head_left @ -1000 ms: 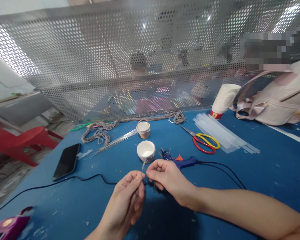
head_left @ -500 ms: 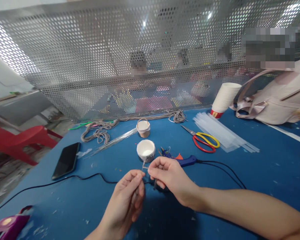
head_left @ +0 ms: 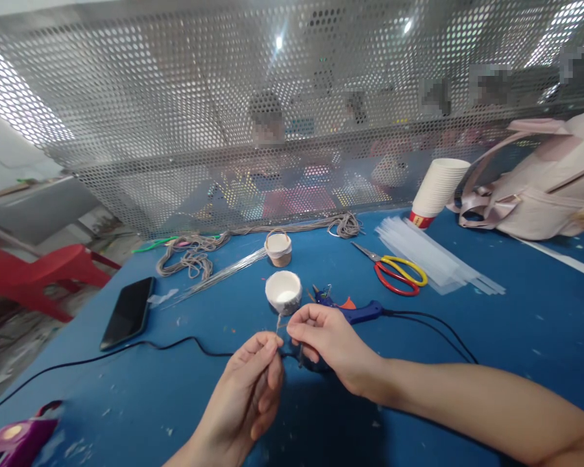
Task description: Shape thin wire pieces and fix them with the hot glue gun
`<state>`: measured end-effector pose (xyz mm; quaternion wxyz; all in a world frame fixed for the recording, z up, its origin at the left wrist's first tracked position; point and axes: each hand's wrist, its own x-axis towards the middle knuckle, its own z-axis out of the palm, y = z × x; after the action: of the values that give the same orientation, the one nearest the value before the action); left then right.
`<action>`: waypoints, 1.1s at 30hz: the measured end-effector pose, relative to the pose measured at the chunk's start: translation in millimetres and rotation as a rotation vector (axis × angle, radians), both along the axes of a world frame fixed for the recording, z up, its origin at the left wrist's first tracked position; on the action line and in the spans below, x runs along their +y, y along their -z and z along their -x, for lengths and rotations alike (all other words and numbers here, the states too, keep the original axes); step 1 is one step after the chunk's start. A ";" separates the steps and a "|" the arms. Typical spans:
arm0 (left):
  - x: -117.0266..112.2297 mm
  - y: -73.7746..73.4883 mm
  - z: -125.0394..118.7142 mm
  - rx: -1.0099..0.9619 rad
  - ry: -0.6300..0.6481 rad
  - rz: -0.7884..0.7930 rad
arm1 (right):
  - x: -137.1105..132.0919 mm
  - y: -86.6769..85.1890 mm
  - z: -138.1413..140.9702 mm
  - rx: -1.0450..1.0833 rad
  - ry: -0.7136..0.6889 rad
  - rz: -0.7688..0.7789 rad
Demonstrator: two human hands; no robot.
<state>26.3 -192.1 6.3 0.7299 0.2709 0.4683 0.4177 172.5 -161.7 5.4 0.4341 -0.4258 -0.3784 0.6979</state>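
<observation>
My left hand is closed in a pinch on a thin, upright wire-like piece. Grey cord is looped at its top, and one strand runs across to my right hand. The fingertips of that hand are pinched on the strand, while a cord end hangs below them. Just beyond the fingers stands a white paper cup bottom with a ragged rim. Behind it is a small white and brown basket with a handle. A blue glue gun lies beside my right hand.
Red-and-yellow scissors, translucent strips and stacked paper cups lie to the right, near a pink bag. A phone, wires and grey cord bundles are left. A black cable crosses the table before a perforated metal screen.
Both hands stay almost in place. The cord strand between them has shifted slightly at the wire's top. The view has moved a little.
</observation>
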 end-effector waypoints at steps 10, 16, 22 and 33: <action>0.0 -1.2 -1.0 -0.051 0.059 0.038 | -0.2 2.2 2.1 0.002 -0.066 -0.005; -0.2 -2.2 -1.3 -0.083 0.063 0.075 | 0.2 4.8 1.4 -0.001 -0.096 -0.022; 0.0 -2.6 -0.5 -0.115 0.078 0.079 | -0.2 3.1 -1.4 -0.031 -0.087 -0.050; -2.9 -6.5 1.5 -0.172 0.178 0.112 | 9.7 1.9 -11.7 -0.229 -0.155 -0.384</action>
<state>24.8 -195.1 12.8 0.8155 0.2333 0.4006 0.3465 184.2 -152.1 3.6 0.4065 -0.3815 -0.5825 0.5915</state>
